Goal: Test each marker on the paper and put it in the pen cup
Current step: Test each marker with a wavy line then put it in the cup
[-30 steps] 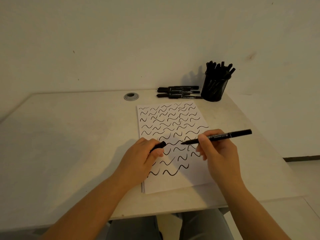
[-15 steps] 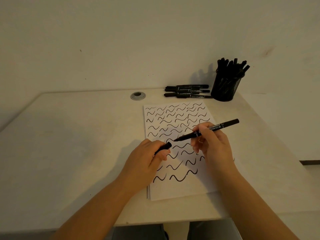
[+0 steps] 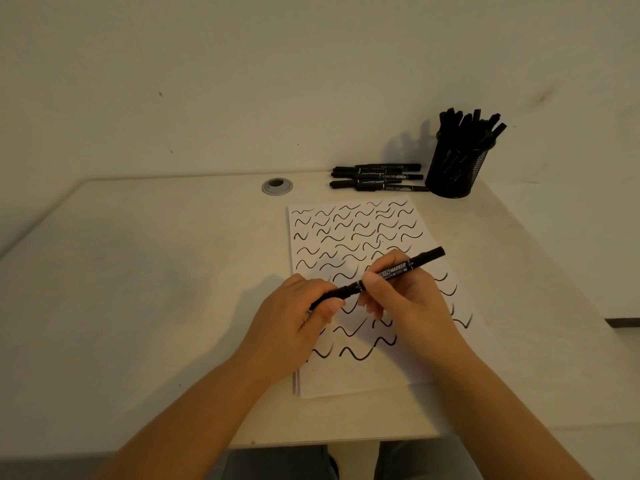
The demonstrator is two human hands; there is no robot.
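Logging from my remote seat, item by item. Right hand: fingers and thumb curled round the barrel of a black marker, printed "TWIN MARKER" in white, held slanted above the paper, its far end up and to the right. Left hand: fingers curled round the marker's near end, pinching the black cap there; I cannot tell whether the cap is fully seated. Both hands hover close together over the lower half of the sheet.

Paper: white, a thin stack by its left edge, lying on the pale table and covered in rows of short black wavy strokes; the lowest row sits just below the hands.

Pen cup: black mesh, upright at the table's far right, against the wall, crowded with black markers standing on end. Loose markers: several black ones lying side by side just left of the cup, the nearest touching or almost touching it.

Cable grommet: round, grey, set in the tabletop left of the loose markers.
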